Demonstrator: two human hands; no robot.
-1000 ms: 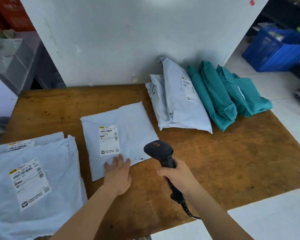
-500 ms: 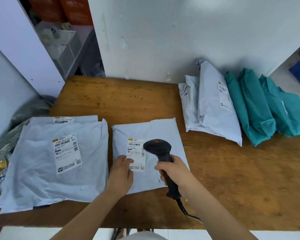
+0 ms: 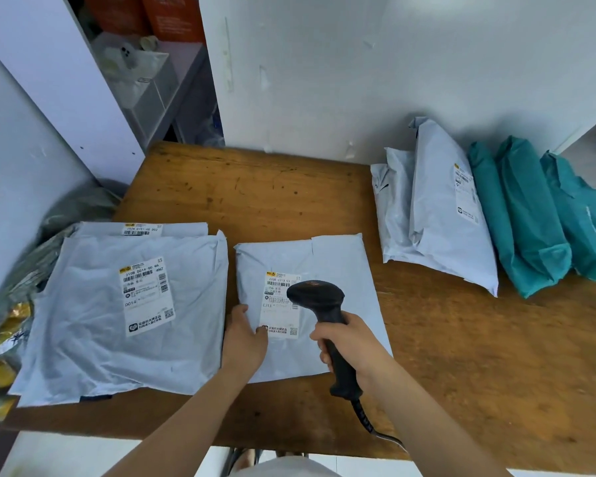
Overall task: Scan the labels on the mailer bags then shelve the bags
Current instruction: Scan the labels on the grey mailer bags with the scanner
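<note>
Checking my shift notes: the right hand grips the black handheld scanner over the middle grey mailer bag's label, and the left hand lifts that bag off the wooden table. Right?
Not quite. The head view shows the left hand pressing the middle grey mailer bag flat on the wooden table, not lifting it. The right hand does grip the black handheld scanner over the label.

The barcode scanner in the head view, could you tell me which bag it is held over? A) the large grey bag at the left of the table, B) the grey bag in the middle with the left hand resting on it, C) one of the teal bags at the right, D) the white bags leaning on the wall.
B: the right hand holds the barcode scanner over the label of the middle grey bag, which the left hand presses flat.
</note>
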